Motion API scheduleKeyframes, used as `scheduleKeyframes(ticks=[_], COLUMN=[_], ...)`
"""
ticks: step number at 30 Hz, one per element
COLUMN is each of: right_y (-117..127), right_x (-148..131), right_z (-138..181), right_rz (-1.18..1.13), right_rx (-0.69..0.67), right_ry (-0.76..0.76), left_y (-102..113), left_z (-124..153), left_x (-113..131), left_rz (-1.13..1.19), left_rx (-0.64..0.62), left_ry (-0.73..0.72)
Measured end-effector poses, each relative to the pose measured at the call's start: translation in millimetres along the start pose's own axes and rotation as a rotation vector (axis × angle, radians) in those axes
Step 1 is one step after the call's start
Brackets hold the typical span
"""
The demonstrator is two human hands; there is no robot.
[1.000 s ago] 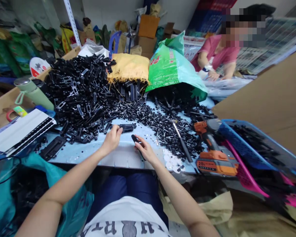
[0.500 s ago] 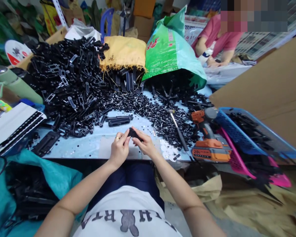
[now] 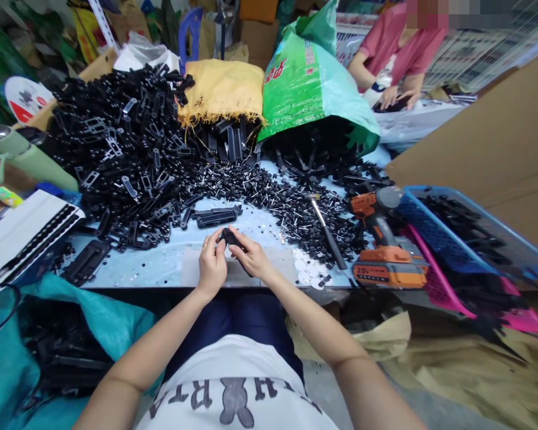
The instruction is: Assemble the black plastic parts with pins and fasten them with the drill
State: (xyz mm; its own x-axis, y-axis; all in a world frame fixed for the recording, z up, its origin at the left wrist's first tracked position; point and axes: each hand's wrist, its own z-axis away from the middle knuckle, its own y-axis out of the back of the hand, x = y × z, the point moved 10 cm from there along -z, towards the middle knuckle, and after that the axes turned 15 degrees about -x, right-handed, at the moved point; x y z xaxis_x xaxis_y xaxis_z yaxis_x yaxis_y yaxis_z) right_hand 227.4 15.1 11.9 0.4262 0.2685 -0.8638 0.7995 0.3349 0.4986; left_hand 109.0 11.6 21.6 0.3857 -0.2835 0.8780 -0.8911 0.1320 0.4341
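Observation:
Between my two hands, just above the front of the blue table (image 3: 152,267), is a small black plastic part (image 3: 229,237). My left hand (image 3: 213,263) grips it from the left with thumb and fingers. My right hand (image 3: 251,254) pinches its right side. The fingers cover much of the part, so its exact shape is hidden. Behind the hands lies a longer black plastic assembly (image 3: 217,217). A heap of black-headed metal pins (image 3: 269,194) spreads beyond it. To the right, a hammer (image 3: 327,233) rests on these pins, near white discs (image 3: 307,269).
An orange cordless drill (image 3: 385,251) stands right, beside a blue basket (image 3: 466,239) and a pink basket (image 3: 443,295). Black plastic parts (image 3: 121,149) pile up at left. A yellow sack (image 3: 224,89) and a green bag (image 3: 300,89) lie behind. A co-worker (image 3: 397,60) sits across.
My hands have shifted slightly left with the black part, which now shows at a different angle. The view has moved a little. The co-worker's hands are spread further apart.

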Motion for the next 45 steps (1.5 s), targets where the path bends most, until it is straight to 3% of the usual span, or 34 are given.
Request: scheduleKeyframes(ticks=[2, 4, 6, 8, 10, 12, 16, 18, 21, 24, 27, 30, 33, 38, 40, 42, 45], right_y=[21, 62, 108, 147, 180, 213, 285, 306, 316, 312, 290, 236, 163, 87, 67, 52, 28], right_x=[8, 24, 45, 65, 83, 98, 136, 157, 171, 146, 74, -10, -54, -57, -46, -33, -10], right_z=[-10, -20, -29, -41, -53, -60, -46, -40, -44, -41, -28, -6, 12, 39, 41, 44, 57], right_rz=[0.187, 0.302, 0.379, 0.512, 0.64, 0.709, 0.759, 0.755, 0.743, 0.716, 0.739, 0.679, 0.416, -0.068, -0.119, -0.025, 0.347], right_rx=[-0.041, 0.02, 0.118, 0.187, 0.229, 0.303, 0.534, 0.521, 0.432, 0.469, 0.56, 0.485, 0.255, 0.29, 0.199, 0.037, -0.297], right_ry=[-0.016, -0.069, -0.142, -0.234, -0.326, -0.421, -0.753, -0.863, -0.83, -0.684, -0.364, -0.013, 0.076, 0.128, 0.149, 0.112, 0.032], left_y=[-5, -6, -16, -38, -61, -70, -63, -59, -57, -54, -44, -19, -7, -44, -58, -67, -75], left_z=[11, 19, 16, 11, 7, 2, -7, -6, -1, 6, 9, 3, -1, 1, 5, 6, 3], left_x=[-21, -24, -13, -2, 0, -5, -17, -23, -28, -27, -11, 19, 38, 46, 46, 37, 7], left_rz=[-0.004, -0.17, -0.43, -0.64, -0.766, -0.842, -0.907, -0.917, -0.927, -0.913, -0.791, -0.653, -0.576, -0.295, -0.273, -0.386, -0.586], left_rx=[-0.005, -0.045, -0.176, -0.411, -0.646, -0.757, -0.7, -0.66, -0.637, -0.637, -0.569, -0.311, -0.116, -0.326, -0.43, -0.536, -0.725], left_ry=[0.145, 0.17, 0.061, -0.11, -0.246, -0.287, -0.225, -0.187, -0.16, -0.141, -0.178, -0.266, -0.296, -0.283, -0.278, -0.256, -0.178])
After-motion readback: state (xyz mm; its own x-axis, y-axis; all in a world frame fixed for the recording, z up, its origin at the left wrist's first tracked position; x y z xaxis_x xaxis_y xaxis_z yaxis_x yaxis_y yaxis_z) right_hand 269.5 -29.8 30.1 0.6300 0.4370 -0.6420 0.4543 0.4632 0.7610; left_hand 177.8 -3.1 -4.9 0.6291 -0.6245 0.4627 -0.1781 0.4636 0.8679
